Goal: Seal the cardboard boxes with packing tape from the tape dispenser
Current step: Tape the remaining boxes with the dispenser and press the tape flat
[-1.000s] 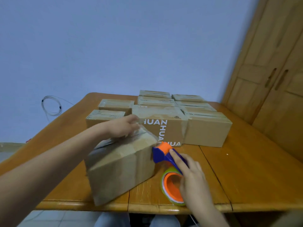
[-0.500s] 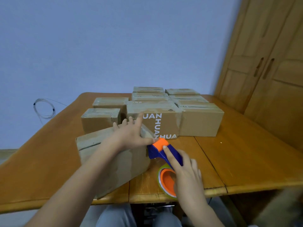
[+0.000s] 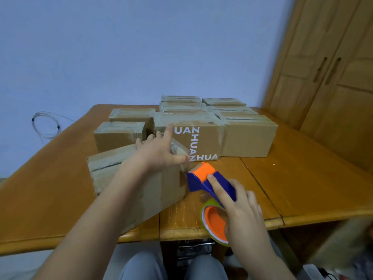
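Observation:
A cardboard box (image 3: 129, 190) lies at an angle near the front edge of the wooden table (image 3: 302, 188). My left hand (image 3: 159, 152) presses flat on its top right corner, fingers spread, thumb on the clear tape there. My right hand (image 3: 240, 211) grips the blue and orange tape dispenser (image 3: 205, 178), index finger along its top. The dispenser's orange head sits at the box's right end, with clear tape running from it onto the box. Its tape roll (image 3: 214, 221) hangs over the table's front edge.
Several taped cardboard boxes (image 3: 248, 136) stand in rows behind, one printed with white letters (image 3: 193, 144). A wooden wardrobe (image 3: 333, 77) stands to the right. A coiled cable (image 3: 44, 126) hangs on the wall at left. My knees show below the table.
The box has dropped from a steep tilt to lie flatter. My left hand has slid toward its right corner and spread. The dispenser has stayed at the box's right end.

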`<action>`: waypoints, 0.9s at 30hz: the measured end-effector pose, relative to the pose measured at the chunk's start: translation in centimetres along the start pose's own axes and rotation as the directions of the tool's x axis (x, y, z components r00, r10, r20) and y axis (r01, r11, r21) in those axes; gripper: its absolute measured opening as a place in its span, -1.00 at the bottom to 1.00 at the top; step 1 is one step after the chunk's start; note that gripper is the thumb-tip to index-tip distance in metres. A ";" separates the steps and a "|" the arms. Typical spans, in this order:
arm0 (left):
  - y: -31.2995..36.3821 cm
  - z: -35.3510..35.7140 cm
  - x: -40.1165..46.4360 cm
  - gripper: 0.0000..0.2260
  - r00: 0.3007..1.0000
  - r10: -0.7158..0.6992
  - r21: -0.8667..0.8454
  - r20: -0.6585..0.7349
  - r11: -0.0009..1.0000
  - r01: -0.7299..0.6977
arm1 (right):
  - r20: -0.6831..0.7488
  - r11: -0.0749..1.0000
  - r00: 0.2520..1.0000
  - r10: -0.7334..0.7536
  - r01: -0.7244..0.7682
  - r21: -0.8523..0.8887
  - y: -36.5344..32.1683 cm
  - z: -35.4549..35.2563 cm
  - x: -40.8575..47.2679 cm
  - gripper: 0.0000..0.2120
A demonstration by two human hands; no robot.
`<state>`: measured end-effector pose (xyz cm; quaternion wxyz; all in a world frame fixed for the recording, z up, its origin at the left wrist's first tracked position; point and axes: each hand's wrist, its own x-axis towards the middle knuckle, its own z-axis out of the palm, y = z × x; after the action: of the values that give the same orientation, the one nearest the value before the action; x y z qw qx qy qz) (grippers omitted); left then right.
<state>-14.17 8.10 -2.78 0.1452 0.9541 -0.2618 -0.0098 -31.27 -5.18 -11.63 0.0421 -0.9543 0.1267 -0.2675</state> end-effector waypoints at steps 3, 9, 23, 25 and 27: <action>0.1 -0.3 -0.2 -0.09 1.000 -0.003 -0.017 0.006 1.000 0.003 | -0.012 1.000 1.000 -0.018 0.018 -0.025 0.1 -0.6 0.1 0.12; 0.2 -0.6 -0.4 -0.08 0.999 0.002 -0.031 0.033 1.000 -0.001 | 0.057 0.995 0.998 -0.009 0.015 -0.094 0.4 -1.8 -0.8 0.07; -0.4 -0.3 0.0 -0.03 0.998 0.046 -0.019 0.033 0.999 -0.046 | 0.345 0.941 0.932 -0.109 0.208 -0.265 -3.1 -6.1 5.1 -0.35; -0.4 -0.2 0.1 -0.06 0.998 0.052 -0.006 0.028 0.999 -0.051 | 0.362 0.923 0.921 -0.147 0.259 -0.284 -3.4 -6.9 6.2 -0.42; -0.5 -0.2 0.2 -0.10 0.998 0.053 0.012 0.017 0.998 -0.054 | 0.375 0.901 0.909 -0.181 0.307 -0.308 -4.1 -7.6 7.1 -0.50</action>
<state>-13.79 8.45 -2.71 0.1374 0.9475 -0.2884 -0.0120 -28.45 -3.25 -0.98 -0.1465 -0.9854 0.0419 -0.0755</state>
